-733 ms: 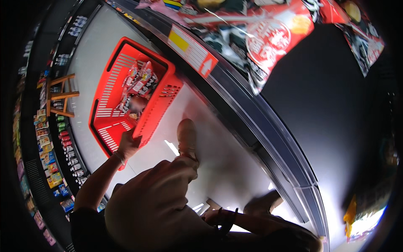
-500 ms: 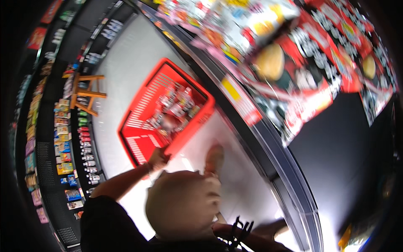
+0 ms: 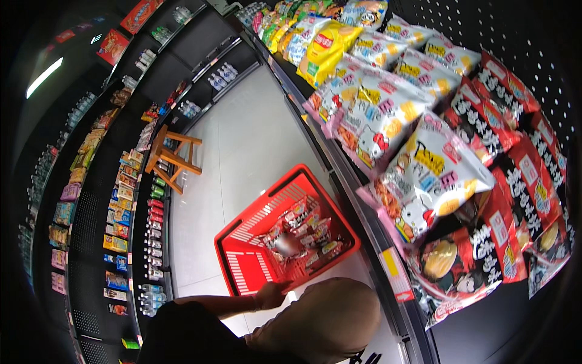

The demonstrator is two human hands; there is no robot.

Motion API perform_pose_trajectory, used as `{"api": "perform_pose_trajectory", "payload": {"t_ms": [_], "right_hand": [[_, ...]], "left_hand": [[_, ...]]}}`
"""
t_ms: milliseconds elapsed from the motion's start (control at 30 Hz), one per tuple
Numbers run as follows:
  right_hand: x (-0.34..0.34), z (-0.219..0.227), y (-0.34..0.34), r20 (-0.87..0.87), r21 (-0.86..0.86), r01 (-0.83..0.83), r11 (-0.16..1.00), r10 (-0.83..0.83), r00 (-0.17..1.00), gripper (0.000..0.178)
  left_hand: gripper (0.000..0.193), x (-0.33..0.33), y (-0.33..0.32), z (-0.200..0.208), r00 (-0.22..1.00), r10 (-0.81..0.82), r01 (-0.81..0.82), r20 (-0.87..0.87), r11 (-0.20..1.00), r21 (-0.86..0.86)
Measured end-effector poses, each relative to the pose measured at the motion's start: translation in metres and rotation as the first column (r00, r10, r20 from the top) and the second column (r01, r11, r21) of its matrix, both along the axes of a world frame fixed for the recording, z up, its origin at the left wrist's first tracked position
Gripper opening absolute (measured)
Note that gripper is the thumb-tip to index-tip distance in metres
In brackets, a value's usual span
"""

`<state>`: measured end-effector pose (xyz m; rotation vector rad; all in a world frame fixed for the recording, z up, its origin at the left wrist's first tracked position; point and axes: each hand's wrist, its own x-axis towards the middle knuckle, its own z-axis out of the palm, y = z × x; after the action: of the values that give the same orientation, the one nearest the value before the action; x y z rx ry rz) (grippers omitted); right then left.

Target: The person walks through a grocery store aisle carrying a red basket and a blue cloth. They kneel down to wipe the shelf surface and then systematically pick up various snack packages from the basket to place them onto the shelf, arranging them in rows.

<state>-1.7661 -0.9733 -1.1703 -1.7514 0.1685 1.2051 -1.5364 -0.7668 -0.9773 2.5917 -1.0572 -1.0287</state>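
Note:
My left hand [image 3: 271, 296] is closed round the near edge of a red plastic shopping basket [image 3: 250, 225]. Slotted walls and a black-trimmed rim show on it. Several small red, silver and dark snack packets [image 3: 306, 227] lie heaped inside it, toward its right side. A large beige rounded shape [image 3: 333, 315] fills the space just below the basket; part of it looks like cloth, but I cannot make it out fully. No right hand shows; only dark cord-like loops [image 3: 365, 358] appear at the lower edge.
At right, a shelf holds red-and-black snack bags [image 3: 461, 267], white-and-pink snack bags [image 3: 424, 182] and a yellow bag [image 3: 327, 51]. A wooden stool [image 3: 173, 159] stands on the pale tiled floor [image 3: 230, 139]. Left shelves carry boxes [image 3: 118, 212] and bottles [image 3: 151, 297].
The view has shifted, bringing more of the shelf's snack bags into sight. The basket appears lower and farther right, still in my left hand. The shoe and right forearm seen earlier are gone from view.

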Motion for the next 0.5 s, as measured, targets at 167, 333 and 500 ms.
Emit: {"api": "perform_pose_trajectory", "payload": {"t_ms": [167, 333, 500], "right_hand": [[0.035, 0.026, -0.015, 0.078, -0.082, 0.079, 0.994, -0.072, 0.994, 0.047], [0.052, 0.065, -0.001, 0.194, -0.126, 0.177, 0.976, -0.151, 0.969, 0.047], [0.046, 0.106, 0.020, 0.306, -0.159, 0.270, 0.950, -0.213, 0.928, 0.046]], "left_hand": [[0.045, -0.003, -0.005, 0.017, 0.960, 0.172, -0.178, -0.221, 0.984, -0.005], [0.047, 0.026, 0.042, -0.074, 0.987, -0.137, 0.135, -0.083, 0.990, -0.032], [0.045, 0.011, 0.001, -0.023, 0.977, -0.117, 0.093, -0.177, 0.986, -0.136]]}}
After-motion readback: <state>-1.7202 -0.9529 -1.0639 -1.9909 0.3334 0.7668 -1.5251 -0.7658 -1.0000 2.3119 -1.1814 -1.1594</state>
